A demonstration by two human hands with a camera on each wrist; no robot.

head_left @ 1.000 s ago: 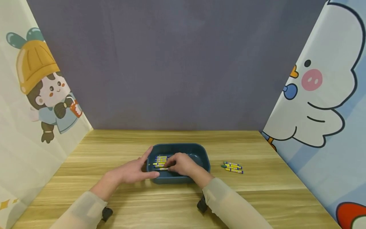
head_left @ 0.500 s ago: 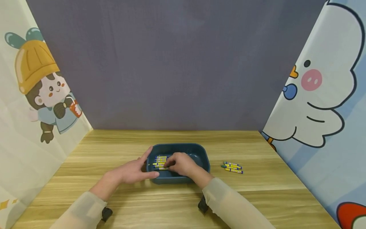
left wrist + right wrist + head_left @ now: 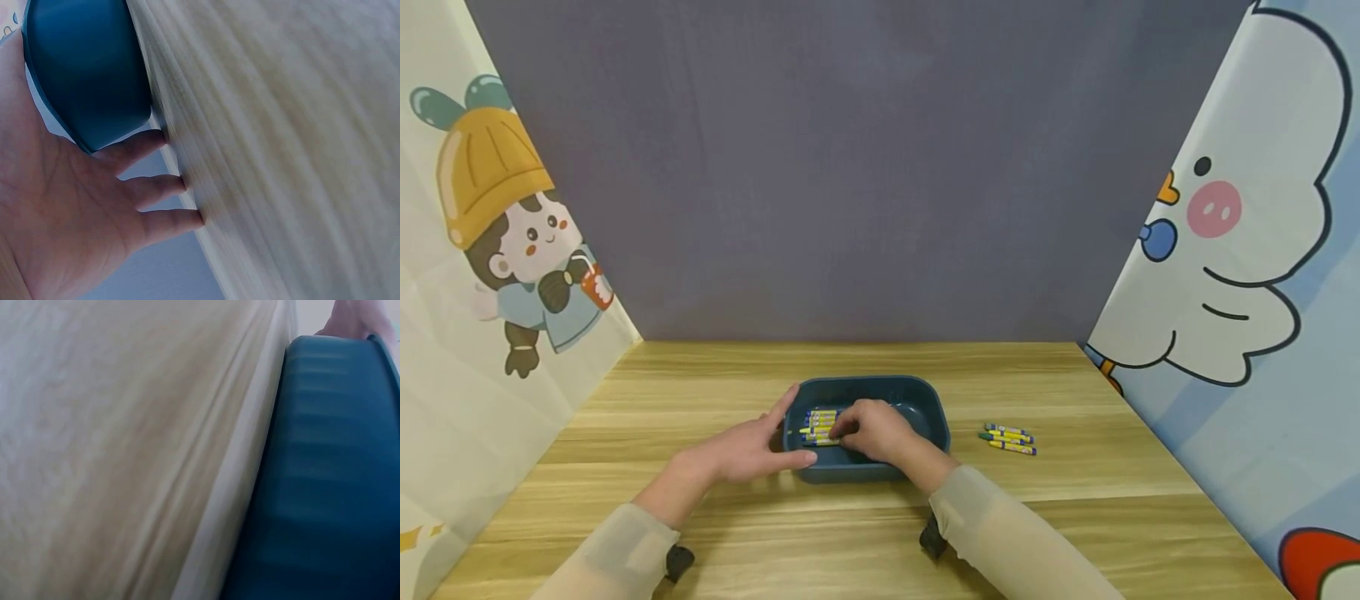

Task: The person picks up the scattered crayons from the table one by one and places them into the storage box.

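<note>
A dark blue rectangular box [image 3: 868,472] stands on the wooden table, with a row of yellow crayons [image 3: 822,419] side by side in its left part. My right hand [image 3: 880,431] reaches over the near rim and pinches the right end of the nearest crayon [image 3: 822,442], which lies along the row. My left hand [image 3: 745,450] rests around the box's left end, thumb over the near rim and index finger by the far left corner. In the left wrist view, its other fingers [image 3: 169,222] reach straight down to the table. The right wrist view hides the right hand's fingertips.
To the right of the box, a small group of crayons [image 3: 1011,438] lies on the table [image 3: 1075,492], one with a green tip. A grey panel [image 3: 865,183] stands along the table's back edge, and printed cartoon panels flank both sides.
The nearest crayon has shifted slightly left and closer to the row, with my right fingers at its end. My left hand and the box stay in place.
</note>
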